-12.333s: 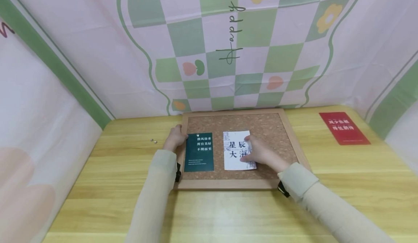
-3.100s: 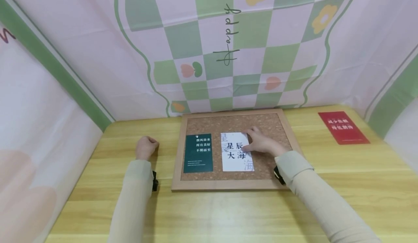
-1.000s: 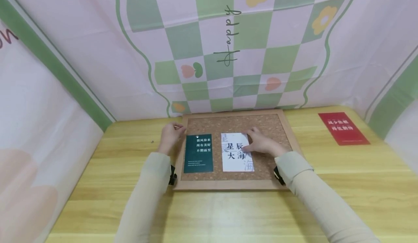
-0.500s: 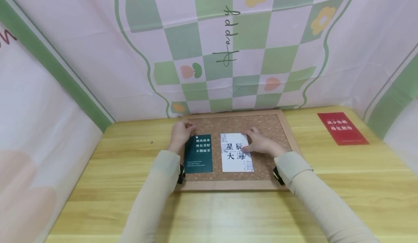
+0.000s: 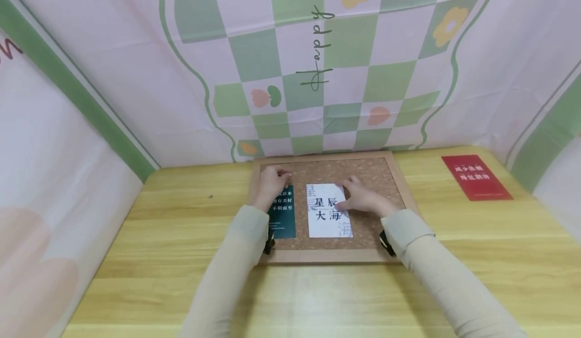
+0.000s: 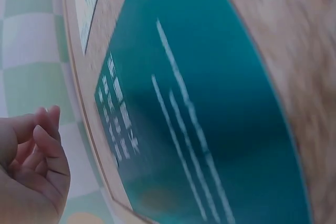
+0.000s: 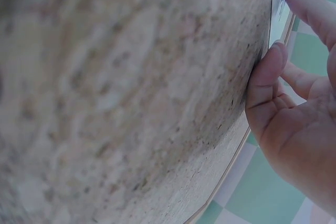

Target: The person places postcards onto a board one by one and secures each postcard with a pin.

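A wood-framed cork board (image 5: 301, 243) lies on the table with two cards on it. My left hand (image 5: 271, 182) hovers over the top of the green card (image 5: 284, 222), pinching a small silvery thumbtack (image 5: 288, 175) between thumb and forefinger. From the left wrist, the green card (image 6: 210, 103) fills the middle and the hand (image 6: 34, 166) is apart from it; the tack cannot be made out there. My right hand (image 5: 361, 196) presses the right side of the white card (image 5: 324, 224) with thumb and fingertips. The tack seen earlier on the green card is now hidden.
One more thumbtack (image 5: 211, 196) lies on the wooden table (image 5: 172, 237), left of the board. A red card (image 5: 477, 177) lies to the right. A checked fabric backdrop (image 5: 349, 86) rises directly behind the board.
Of two thumbtacks on the table, one was picked up by my left hand, which has since moved right over the green card. My right hand stays on the white card.
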A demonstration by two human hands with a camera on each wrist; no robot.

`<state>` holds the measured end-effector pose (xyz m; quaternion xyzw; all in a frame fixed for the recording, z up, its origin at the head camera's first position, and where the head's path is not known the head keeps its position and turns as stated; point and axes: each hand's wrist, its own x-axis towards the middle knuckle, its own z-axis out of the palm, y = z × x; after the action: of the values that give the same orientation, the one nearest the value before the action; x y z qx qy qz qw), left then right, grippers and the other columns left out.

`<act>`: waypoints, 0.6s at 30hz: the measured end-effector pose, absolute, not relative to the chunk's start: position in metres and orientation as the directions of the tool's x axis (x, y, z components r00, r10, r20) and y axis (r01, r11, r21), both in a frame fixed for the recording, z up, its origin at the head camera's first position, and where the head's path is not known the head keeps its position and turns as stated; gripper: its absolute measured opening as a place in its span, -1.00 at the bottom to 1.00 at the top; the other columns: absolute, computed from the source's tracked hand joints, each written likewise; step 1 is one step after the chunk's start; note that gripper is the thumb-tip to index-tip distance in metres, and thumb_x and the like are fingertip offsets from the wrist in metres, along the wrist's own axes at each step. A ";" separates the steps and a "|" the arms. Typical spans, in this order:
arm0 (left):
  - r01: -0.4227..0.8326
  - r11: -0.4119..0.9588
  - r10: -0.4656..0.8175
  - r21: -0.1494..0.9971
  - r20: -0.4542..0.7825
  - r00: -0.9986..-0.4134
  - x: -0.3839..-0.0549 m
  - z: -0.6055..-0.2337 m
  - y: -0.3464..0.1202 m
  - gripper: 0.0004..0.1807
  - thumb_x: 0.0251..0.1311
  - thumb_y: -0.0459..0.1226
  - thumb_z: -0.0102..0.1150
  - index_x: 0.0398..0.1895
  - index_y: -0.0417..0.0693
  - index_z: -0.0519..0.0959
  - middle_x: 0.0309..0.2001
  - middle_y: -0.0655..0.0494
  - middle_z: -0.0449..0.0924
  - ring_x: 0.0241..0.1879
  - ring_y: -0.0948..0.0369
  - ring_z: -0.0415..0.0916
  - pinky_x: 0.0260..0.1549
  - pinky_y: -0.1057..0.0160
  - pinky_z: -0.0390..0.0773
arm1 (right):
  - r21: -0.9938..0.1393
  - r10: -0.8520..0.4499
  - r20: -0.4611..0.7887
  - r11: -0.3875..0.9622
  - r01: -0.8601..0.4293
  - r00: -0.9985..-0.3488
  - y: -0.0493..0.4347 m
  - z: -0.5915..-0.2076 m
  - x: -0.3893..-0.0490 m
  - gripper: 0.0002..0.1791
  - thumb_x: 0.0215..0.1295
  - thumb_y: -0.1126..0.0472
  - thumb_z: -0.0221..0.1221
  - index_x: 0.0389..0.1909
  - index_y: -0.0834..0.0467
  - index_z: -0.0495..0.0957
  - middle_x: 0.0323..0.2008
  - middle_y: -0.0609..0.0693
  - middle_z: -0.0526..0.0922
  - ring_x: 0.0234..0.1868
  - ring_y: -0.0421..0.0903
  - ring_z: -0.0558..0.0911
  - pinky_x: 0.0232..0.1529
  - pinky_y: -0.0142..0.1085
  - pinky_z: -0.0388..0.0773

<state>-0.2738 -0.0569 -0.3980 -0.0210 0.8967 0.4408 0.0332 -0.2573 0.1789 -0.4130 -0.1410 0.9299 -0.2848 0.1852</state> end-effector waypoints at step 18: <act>-0.129 0.611 -0.069 0.781 -0.110 -0.992 -0.272 -0.410 -0.010 -0.79 0.30 -0.23 0.12 -0.09 -0.09 0.65 -0.18 0.03 0.67 -0.28 0.19 0.60 -0.43 0.40 0.52 | -0.577 -0.371 -0.261 0.800 -0.164 -0.891 0.180 -0.414 -0.259 -0.16 0.16 0.10 0.29 0.38 0.34 0.14 0.33 0.39 0.08 0.34 0.39 0.18 0.31 0.28 0.17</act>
<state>-0.2724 -0.0104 -0.4098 -0.0554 0.8969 0.4374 0.0342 -0.2591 0.1801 -0.4137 -0.1437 0.9309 -0.2813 0.1836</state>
